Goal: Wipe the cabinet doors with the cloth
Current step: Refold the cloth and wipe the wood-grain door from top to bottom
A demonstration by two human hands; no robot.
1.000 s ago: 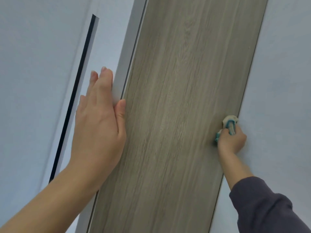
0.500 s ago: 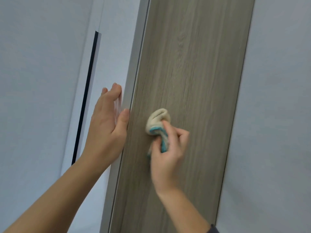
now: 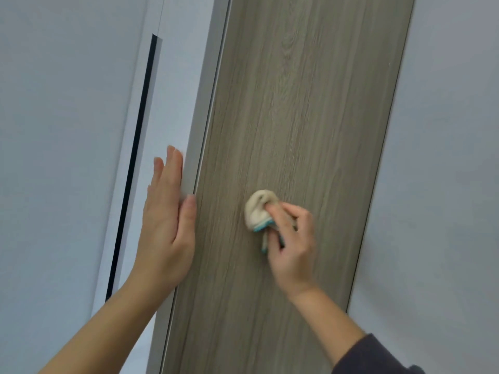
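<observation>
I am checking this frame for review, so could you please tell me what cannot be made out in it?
Cloth: head view, bunched and partly under the right hand, so its full shape is hidden.
Door: head view, top and bottom cut off by the picture's edges.
Dark slot beside the left hand: head view, too dark to see inside.
</observation>
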